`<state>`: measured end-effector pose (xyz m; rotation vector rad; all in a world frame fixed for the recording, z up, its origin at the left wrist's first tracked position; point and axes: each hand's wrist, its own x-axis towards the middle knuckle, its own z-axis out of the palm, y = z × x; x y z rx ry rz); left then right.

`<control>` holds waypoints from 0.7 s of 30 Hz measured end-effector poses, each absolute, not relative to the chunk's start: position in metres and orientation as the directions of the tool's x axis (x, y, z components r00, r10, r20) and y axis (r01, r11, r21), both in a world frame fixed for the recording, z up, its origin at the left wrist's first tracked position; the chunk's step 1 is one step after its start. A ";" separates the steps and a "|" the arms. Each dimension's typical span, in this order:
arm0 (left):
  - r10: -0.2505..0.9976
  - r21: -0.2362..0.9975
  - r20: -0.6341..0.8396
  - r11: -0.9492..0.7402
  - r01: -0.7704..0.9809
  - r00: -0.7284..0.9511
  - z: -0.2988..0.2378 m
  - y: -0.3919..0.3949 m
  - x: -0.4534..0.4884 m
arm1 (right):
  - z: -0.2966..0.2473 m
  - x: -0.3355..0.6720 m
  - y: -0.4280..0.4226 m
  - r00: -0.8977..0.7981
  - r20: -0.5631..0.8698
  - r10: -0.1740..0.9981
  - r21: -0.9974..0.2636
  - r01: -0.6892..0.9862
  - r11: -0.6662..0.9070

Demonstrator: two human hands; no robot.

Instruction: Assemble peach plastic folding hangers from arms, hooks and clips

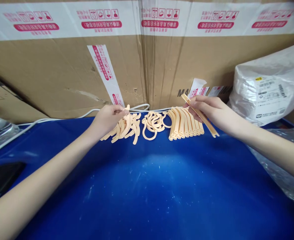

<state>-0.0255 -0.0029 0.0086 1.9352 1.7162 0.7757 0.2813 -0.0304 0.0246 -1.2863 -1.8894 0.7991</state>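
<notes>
My right hand (209,108) grips a long beige plastic hanger arm (203,116), tilted, with a channel along it and a notched lower end. Below and left of that hand, several similar arms (183,123) lie side by side in a neat row. My left hand (109,116) is closed at the left pile, its fingertips pinching a slim curved beige piece (127,107). Under it, more slim curved pieces (136,130) lie loosely heaped. Between the two groups sits a tangle of beige hanger hooks (153,123), open rings with short stems.
Blue sheeting (147,186) covers the table. Large cardboard boxes (61,73) stand along the back, with a white cable (36,121) before them. At right are a wrapped white parcel (269,83) and clear plastic (282,166). A black object (3,180) lies at left.
</notes>
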 end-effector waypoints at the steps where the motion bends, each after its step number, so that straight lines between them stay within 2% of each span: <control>1: 0.990 0.624 0.130 -0.127 0.771 0.057 0.006 0.000 -0.030 | 0.025 0.282 -0.030 -0.249 0.230 0.941 -0.787 0.521 0.331; 4: 0.976 0.490 0.217 -0.139 0.861 0.035 0.007 -0.002 -0.042 | 0.026 0.290 -0.028 -0.208 0.325 0.923 -0.750 0.538 0.385; 6: 0.969 0.401 0.226 -0.185 0.897 0.099 0.012 -0.011 -0.054 | 0.026 0.298 -0.027 -0.178 0.431 0.885 -0.698 0.556 0.452; 8: 0.972 0.354 0.173 -0.210 0.911 0.157 0.016 -0.022 -0.069 | 0.023 0.307 -0.025 -0.170 0.548 0.819 -0.593 0.611 0.524; 10: 0.980 0.264 0.027 -0.198 0.944 0.198 0.016 -0.032 -0.083 | 0.016 0.313 -0.025 -0.260 0.624 0.736 -0.400 0.704 0.587; 13: 0.984 0.219 -0.089 -0.132 0.967 0.155 0.011 -0.040 -0.096 | 0.000 0.318 -0.024 -0.483 0.572 0.662 -0.046 0.788 0.614; 14: 0.986 0.216 -0.088 -0.121 0.969 0.143 0.009 -0.041 -0.098 | -0.006 0.318 -0.024 -0.519 0.543 0.660 0.010 0.790 0.613; 18: 0.988 0.253 -0.040 -0.131 0.959 0.146 0.007 -0.039 -0.098 | -0.021 0.318 -0.025 -0.580 0.472 0.664 0.105 0.784 0.611; 21: 0.989 0.308 -0.010 -0.140 0.941 0.150 0.013 -0.036 -0.097 | -0.023 0.319 -0.028 -0.598 0.441 0.669 0.104 0.775 0.624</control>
